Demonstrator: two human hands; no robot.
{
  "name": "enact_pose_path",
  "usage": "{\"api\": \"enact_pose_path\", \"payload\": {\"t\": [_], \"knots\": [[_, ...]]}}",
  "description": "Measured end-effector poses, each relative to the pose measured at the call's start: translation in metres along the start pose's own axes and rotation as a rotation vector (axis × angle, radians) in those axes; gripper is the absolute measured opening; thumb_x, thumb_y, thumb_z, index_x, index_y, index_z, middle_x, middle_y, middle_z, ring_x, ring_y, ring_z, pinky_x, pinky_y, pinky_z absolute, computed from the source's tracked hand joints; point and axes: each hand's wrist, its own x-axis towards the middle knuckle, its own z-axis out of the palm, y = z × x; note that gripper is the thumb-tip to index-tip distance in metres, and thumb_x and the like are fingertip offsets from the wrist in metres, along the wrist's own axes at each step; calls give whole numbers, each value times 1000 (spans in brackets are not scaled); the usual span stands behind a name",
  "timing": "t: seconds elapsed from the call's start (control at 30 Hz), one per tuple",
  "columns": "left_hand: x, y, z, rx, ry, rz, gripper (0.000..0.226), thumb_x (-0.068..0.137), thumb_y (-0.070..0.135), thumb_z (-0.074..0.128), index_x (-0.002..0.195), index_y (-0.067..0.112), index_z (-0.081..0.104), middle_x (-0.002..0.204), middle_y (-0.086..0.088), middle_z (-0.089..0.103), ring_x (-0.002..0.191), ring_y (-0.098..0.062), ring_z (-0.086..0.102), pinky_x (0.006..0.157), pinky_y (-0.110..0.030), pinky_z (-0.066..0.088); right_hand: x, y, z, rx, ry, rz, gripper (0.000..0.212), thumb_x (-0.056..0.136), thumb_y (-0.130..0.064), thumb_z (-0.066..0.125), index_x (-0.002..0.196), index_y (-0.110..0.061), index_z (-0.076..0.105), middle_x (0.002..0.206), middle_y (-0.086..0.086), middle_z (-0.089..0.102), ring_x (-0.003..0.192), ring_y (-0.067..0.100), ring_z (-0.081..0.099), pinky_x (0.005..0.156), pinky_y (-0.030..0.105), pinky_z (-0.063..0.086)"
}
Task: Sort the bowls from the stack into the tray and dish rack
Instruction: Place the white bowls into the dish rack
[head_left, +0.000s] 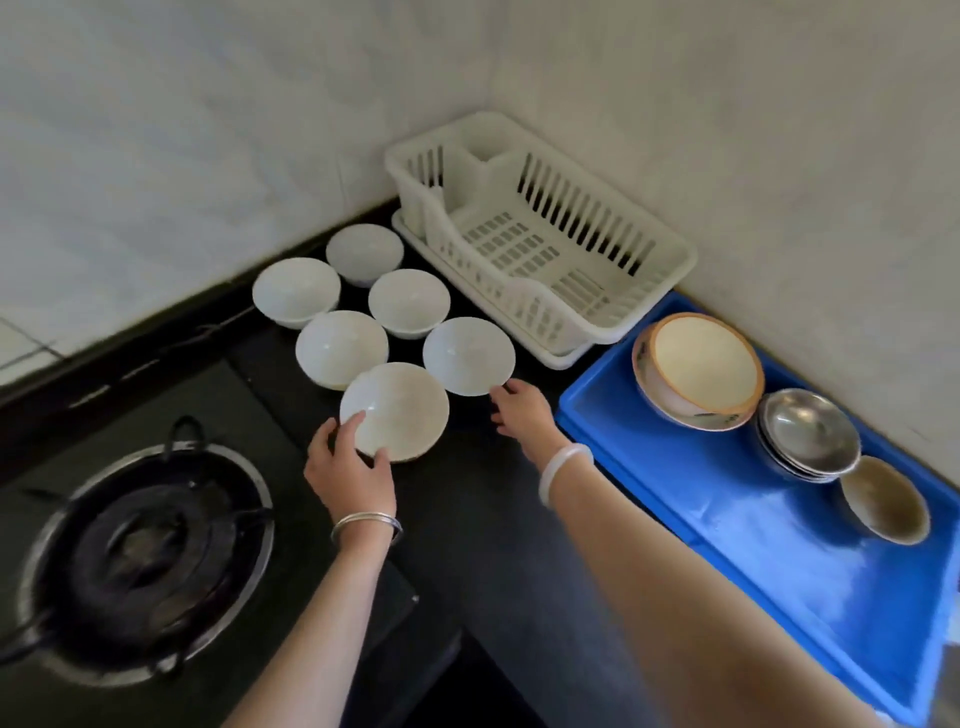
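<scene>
Several white bowls stand spread on the black counter (467, 493). My left hand (348, 467) grips the near rim of the closest white bowl (400, 410). My right hand (519, 410) touches the near edge of another white bowl (467, 353) with its fingertips. The white dish rack (540, 244) stands in the corner with nothing in it. The blue tray (727, 519) at the right holds a patterned ceramic bowl (701, 364), a stack of steel bowls (808, 431) and a small brownish bowl (883, 499).
A gas stove burner (145, 561) lies at the lower left, close to my left arm. Tiled walls meet behind the rack. The counter's front edge drops off near the bottom of the view.
</scene>
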Motion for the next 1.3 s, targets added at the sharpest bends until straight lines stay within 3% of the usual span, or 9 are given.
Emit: {"api": "enact_pose_path", "payload": {"t": [0.1, 0.23, 0.33, 0.43, 0.5, 0.67, 0.87, 1.0, 1.3], "knots": [[14, -13, -3, -203, -70, -122, 56, 81, 0, 62, 132, 15, 46, 138, -13, 47, 128, -27, 44, 106, -40, 38, 13, -6, 9, 93, 47, 38, 34, 93, -19, 51, 124, -8, 54, 95, 8, 61, 80, 23, 62, 65, 34, 57], [22, -21, -3, -457, -185, -299, 61, 84, 5, 58, 138, 19, 36, 136, -5, 54, 114, -19, 57, 93, -28, 39, 19, -8, 16, 377, 80, 106, 35, 91, -3, 50, 126, -3, 52, 111, 17, 59, 82, 26, 63, 46, 24, 54], [25, -26, -1, -528, -234, -361, 54, 84, 7, 57, 135, 20, 42, 131, -6, 58, 109, -13, 54, 94, -27, 39, 16, -11, 16, 429, 156, 99, 37, 88, 5, 50, 125, 1, 55, 122, 20, 59, 75, 25, 65, 48, 23, 57], [30, -32, 0, -637, -310, -428, 52, 85, 5, 55, 134, 19, 43, 132, -11, 56, 120, -25, 53, 104, -42, 42, 4, -16, 7, 417, 202, 46, 35, 87, 7, 49, 121, 3, 58, 123, 17, 60, 74, 20, 64, 50, 22, 57], [33, -36, 0, -685, -356, -454, 54, 86, 5, 54, 135, 19, 42, 132, -11, 55, 119, -27, 54, 102, -42, 44, -9, -22, -2, 428, 217, -17, 29, 86, 7, 49, 111, 1, 62, 118, 11, 61, 78, 19, 64, 53, 22, 58], [36, -42, -2, -782, -428, -480, 56, 85, 6, 57, 136, 21, 41, 132, -10, 55, 119, -26, 55, 97, -36, 45, -49, -40, -12, 325, 144, -120, 27, 85, 4, 54, 75, -17, 66, 94, 6, 69, 76, 19, 71, 58, 24, 58], [40, -42, -7, -866, -429, -500, 48, 89, 14, 55, 135, 17, 43, 124, -10, 59, 111, -25, 58, 98, -35, 43, -62, -42, 13, 143, 91, -83, 17, 84, 0, 60, 74, -12, 67, 82, 10, 71, 58, 17, 72, 54, 24, 58], [43, -42, -9, -873, -403, -519, 46, 91, 20, 53, 135, 15, 44, 115, -9, 58, 112, -27, 57, 98, -35, 43, -58, -40, 29, -1, 71, -25, 12, 83, -6, 65, 77, -15, 67, 80, 7, 72, 61, 16, 73, 70, 36, 61], [47, -39, -8, -851, -408, -492, 46, 88, 11, 56, 133, 16, 47, 132, -13, 56, 120, -29, 54, 100, -39, 43, -52, -35, 44, -161, 71, -34, 13, 79, -7, 62, 73, -16, 68, 58, 0, 70, 58, 12, 72, 74, 37, 61]]}}
